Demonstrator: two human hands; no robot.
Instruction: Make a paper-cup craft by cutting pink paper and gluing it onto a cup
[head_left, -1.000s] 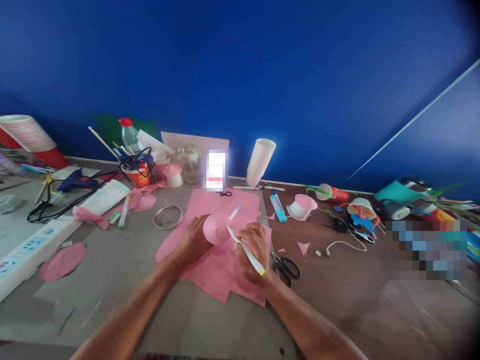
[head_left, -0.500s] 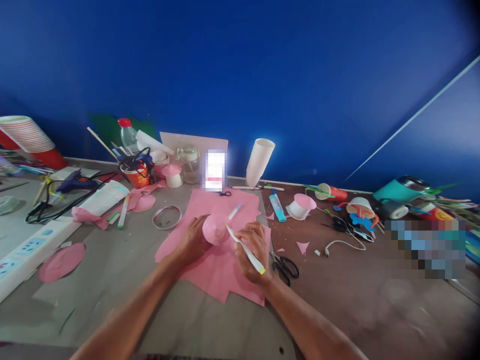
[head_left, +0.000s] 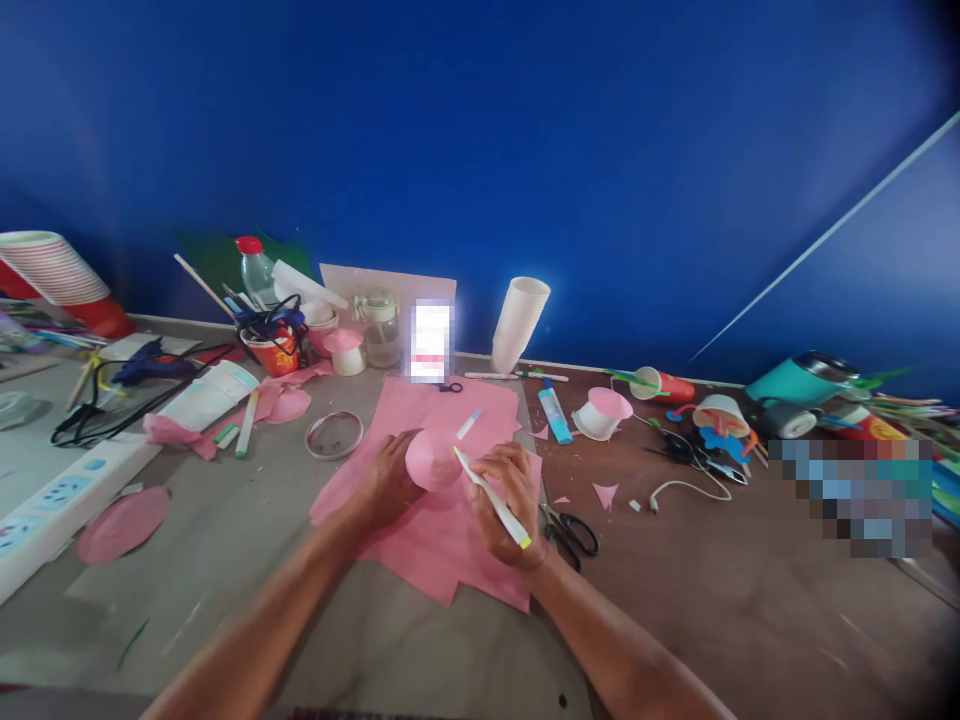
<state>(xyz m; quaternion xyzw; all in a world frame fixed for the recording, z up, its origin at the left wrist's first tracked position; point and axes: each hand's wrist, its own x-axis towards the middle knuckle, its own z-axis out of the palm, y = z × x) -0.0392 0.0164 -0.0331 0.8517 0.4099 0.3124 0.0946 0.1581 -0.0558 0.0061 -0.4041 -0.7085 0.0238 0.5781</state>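
Observation:
My left hand (head_left: 388, 478) is closed on the left edge of a round pink paper piece (head_left: 430, 462), slightly domed. Whatever lies under the piece is hidden. In my right hand (head_left: 506, 495) is a white marker (head_left: 504, 510) with a yellow end, held like a pen. Its tip reaches the right edge of the round piece. Beneath both hands lies a large pink paper sheet (head_left: 420, 560). A white marker cap (head_left: 469, 424) rests on the sheet just beyond the round piece. Black-handled scissors (head_left: 574, 533) lie right of my right hand.
A tape ring (head_left: 334, 436) lies left of the sheet, with a power strip (head_left: 67, 500) farther left. Stacked white cups (head_left: 519, 325) stand near the blue wall. A pink-topped cup (head_left: 600, 414) and a blue glue stick (head_left: 555, 415) sit to the right.
The marker's tip has shifted very slightly at the right edge of the round pink piece. Both hands stay almost where they were.

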